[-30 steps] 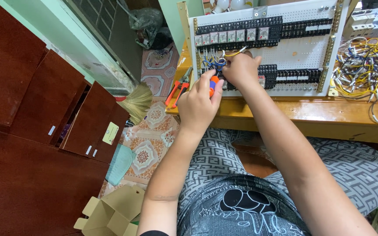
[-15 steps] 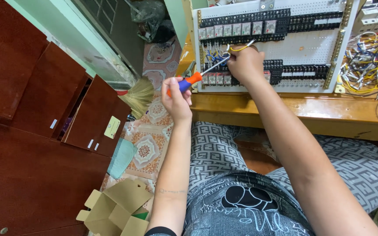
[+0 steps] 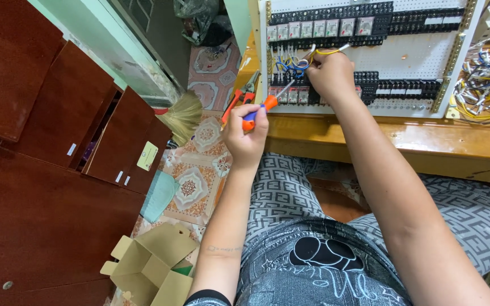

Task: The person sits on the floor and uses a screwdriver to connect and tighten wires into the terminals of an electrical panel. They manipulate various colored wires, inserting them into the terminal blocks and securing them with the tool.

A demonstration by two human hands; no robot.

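The left hand [image 3: 246, 131] is curling its fingers [image 3: 238, 116] around the orange and blue handle of a screwdriver [image 3: 265, 105], the thumb and forefinger pressing together on the grip. The shaft is running up and away from those fingers, with its tip reaching the row of small terminal blocks [image 3: 290, 95] on the white perforated panel [image 3: 404, 56]. Just beyond the knuckles of this hand a pair of orange-handled pliers [image 3: 239, 99] is lying on the edge of the wooden bench [image 3: 404, 141].

The right hand [image 3: 329, 76] is resting against the panel, its fingers bunching together and pinching a yellow wire [image 3: 330, 52] that is looping out above them — whether the fingertips are also touching the blue wires [image 3: 290, 65] just beside them cannot be told. The screwdriver tip is sitting just below and beside these fingertips, near the blue wires.

Above the right hand's fingers a row of black relay sockets with clear relays [image 3: 313, 28] is running across the panel. Well apart from either hand, off to the right hand's far side, a tangle of yellow and grey loose wires [image 3: 486, 85] is lying on the bench. Below the left wrist, down on the patterned tile floor [image 3: 197, 170], an open cardboard box [image 3: 151, 263] is sitting beside a dark wooden cabinet [image 3: 46, 170] — and a straw broom [image 3: 184, 116] is leaning near it
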